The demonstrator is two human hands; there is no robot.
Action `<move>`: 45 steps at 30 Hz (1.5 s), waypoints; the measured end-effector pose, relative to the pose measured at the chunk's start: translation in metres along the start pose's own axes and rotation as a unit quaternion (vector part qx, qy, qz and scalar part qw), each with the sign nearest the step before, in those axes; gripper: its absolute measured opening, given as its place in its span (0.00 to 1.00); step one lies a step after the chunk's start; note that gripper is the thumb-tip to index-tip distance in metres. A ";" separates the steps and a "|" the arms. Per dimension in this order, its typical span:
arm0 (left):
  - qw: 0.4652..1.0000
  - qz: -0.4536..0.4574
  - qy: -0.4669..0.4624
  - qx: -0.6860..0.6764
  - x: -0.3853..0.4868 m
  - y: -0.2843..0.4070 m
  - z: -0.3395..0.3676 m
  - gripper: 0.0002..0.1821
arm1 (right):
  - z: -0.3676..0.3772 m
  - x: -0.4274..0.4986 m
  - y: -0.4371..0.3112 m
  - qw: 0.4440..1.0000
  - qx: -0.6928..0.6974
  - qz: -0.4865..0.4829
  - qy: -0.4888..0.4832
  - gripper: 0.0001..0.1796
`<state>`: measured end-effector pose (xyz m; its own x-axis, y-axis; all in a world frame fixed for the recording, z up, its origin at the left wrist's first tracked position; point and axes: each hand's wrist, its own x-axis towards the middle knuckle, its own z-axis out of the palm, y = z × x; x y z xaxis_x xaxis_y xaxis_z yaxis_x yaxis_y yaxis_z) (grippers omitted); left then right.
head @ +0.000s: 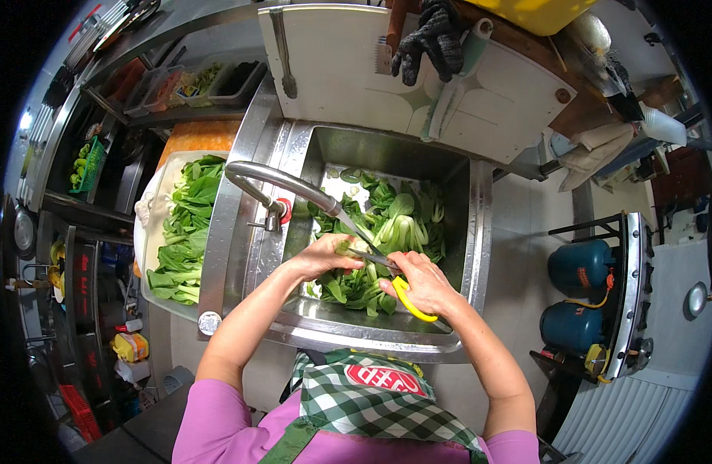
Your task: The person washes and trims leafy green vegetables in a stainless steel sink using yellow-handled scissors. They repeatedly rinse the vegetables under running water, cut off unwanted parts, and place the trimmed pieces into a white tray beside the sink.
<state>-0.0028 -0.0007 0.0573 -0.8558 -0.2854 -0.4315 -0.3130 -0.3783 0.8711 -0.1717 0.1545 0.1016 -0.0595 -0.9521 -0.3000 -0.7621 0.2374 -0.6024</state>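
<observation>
Over the sink, my left hand (328, 256) grips a leafy green, bok choy by its look, near its pale root end (355, 246). My right hand (421, 281) holds kitchen scissors with yellow handles (413, 303). Their blades (374, 256) are spread, one crossing the front of the root end. Beneath both hands, heads of bok choy (402, 229) lie in the stainless steel sink (391, 145). A stream of water falls from the curved faucet (292, 181) just above the hands. The leaves of the held head are partly hidden.
Left of the sink, a plastic tub (162, 232) holds more bok choy. White boards (338, 64) lean behind the sink, with a dark knit glove (428, 49) and a peeler-like green-handled tool (457, 75) hanging there. Two blue gas cylinders (581, 268) stand at the right.
</observation>
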 end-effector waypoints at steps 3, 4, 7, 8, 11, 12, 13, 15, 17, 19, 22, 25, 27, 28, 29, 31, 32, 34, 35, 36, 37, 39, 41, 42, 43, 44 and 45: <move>0.999 -0.004 -0.021 -0.023 -0.001 0.002 -0.002 0.11 | -0.004 0.001 -0.004 1.000 -0.003 0.014 -0.021 0.26; 0.999 -0.002 -0.031 -0.028 -0.001 0.002 -0.002 0.11 | -0.005 0.001 -0.005 0.999 0.000 0.026 -0.038 0.27; 0.999 0.000 -0.034 -0.036 -0.002 0.000 -0.006 0.10 | -0.006 0.001 -0.007 0.999 -0.021 0.014 -0.025 0.26; 0.999 -0.003 -0.034 -0.029 -0.002 -0.002 -0.009 0.10 | -0.004 0.003 -0.005 0.999 -0.030 0.012 -0.022 0.25; 0.998 0.003 -0.038 -0.042 0.001 -0.010 -0.015 0.09 | 0.008 0.010 0.006 0.999 -0.021 0.032 -0.022 0.22; 0.997 0.018 -0.041 -0.067 0.004 -0.015 -0.015 0.09 | 0.013 0.015 0.012 0.998 0.003 0.054 -0.026 0.23; 0.994 0.041 -0.048 -0.085 0.007 -0.019 -0.017 0.09 | 0.020 0.023 0.019 0.997 0.029 0.067 -0.022 0.23; 0.987 0.029 -0.021 -0.159 0.013 -0.029 -0.020 0.09 | 0.038 0.033 0.030 0.969 0.149 0.165 0.106 0.22; 0.970 0.007 -0.005 -0.243 0.015 -0.039 -0.022 0.09 | 0.048 0.033 0.043 0.921 0.291 0.243 0.091 0.18; 0.952 0.016 -0.035 -0.303 0.022 -0.046 -0.023 0.18 | 0.054 0.033 0.048 0.908 0.332 0.233 0.104 0.15; 0.903 0.054 -0.045 -0.424 0.031 -0.055 -0.017 0.21 | 0.051 0.031 0.049 0.865 0.457 0.170 0.119 0.15; 0.887 0.080 -0.021 -0.455 0.036 -0.060 -0.007 0.24 | 0.041 0.031 0.042 0.885 0.418 0.147 0.145 0.17; 0.901 0.087 -0.022 -0.424 0.037 -0.060 -0.001 0.30 | 0.034 0.031 0.036 0.886 0.415 0.118 0.169 0.18; 0.903 0.094 -0.032 -0.418 0.037 -0.059 0.002 0.28 | 0.031 0.030 0.033 0.895 0.393 0.105 0.180 0.18; 0.907 0.104 -0.036 -0.407 0.036 -0.058 0.005 0.27 | 0.028 0.031 0.030 0.899 0.389 0.092 0.180 0.18; 0.914 0.134 -0.037 -0.382 0.035 -0.057 0.009 0.25 | 0.023 0.030 0.026 0.906 0.376 0.080 0.179 0.18; 0.926 0.127 -0.018 -0.356 0.034 -0.056 0.010 0.21 | 0.019 0.029 0.025 0.892 0.414 0.086 0.157 0.18; 0.929 0.136 0.001 -0.345 0.035 -0.054 0.010 0.20 | 0.015 0.026 0.024 0.899 0.399 0.123 0.133 0.18; 0.926 0.153 -0.001 -0.344 0.035 -0.054 0.010 0.20 | 0.013 0.025 0.025 0.901 0.391 0.142 0.120 0.17; 0.929 0.135 0.014 -0.345 0.036 -0.054 0.009 0.20 | 0.013 0.023 0.026 0.912 0.363 0.156 0.114 0.18; 0.927 0.130 0.017 -0.350 0.038 -0.054 0.007 0.20 | 0.013 0.022 0.028 0.921 0.335 0.169 0.108 0.19; 0.924 0.124 0.035 -0.359 0.040 -0.054 0.005 0.19 | 0.017 0.018 0.035 0.930 0.286 0.200 0.117 0.19; 0.919 0.128 0.060 -0.369 0.042 -0.056 0.003 0.17 | 0.027 0.014 0.046 0.925 0.255 0.243 0.140 0.19; 0.907 0.153 0.058 -0.389 0.042 -0.058 0.002 0.17 | 0.032 0.011 0.054 0.918 0.243 0.269 0.160 0.21; 0.907 0.133 0.101 -0.386 0.043 -0.059 0.001 0.17 | 0.039 0.009 0.062 0.921 0.200 0.268 0.201 0.22; 0.902 0.144 0.116 -0.391 0.042 -0.061 -0.001 0.17 | 0.049 0.009 0.070 0.920 0.161 0.266 0.240 0.22; 0.896 0.154 0.131 -0.395 0.042 -0.062 -0.002 0.17 | 0.058 0.008 0.080 0.908 0.120 0.297 0.268 0.23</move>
<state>-0.0182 0.0091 -0.0153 -0.6937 -0.6407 -0.3291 0.3985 -0.7220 0.5656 -0.1954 0.1771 0.0082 -0.7696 -0.5833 -0.2598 -0.3342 0.7146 -0.6145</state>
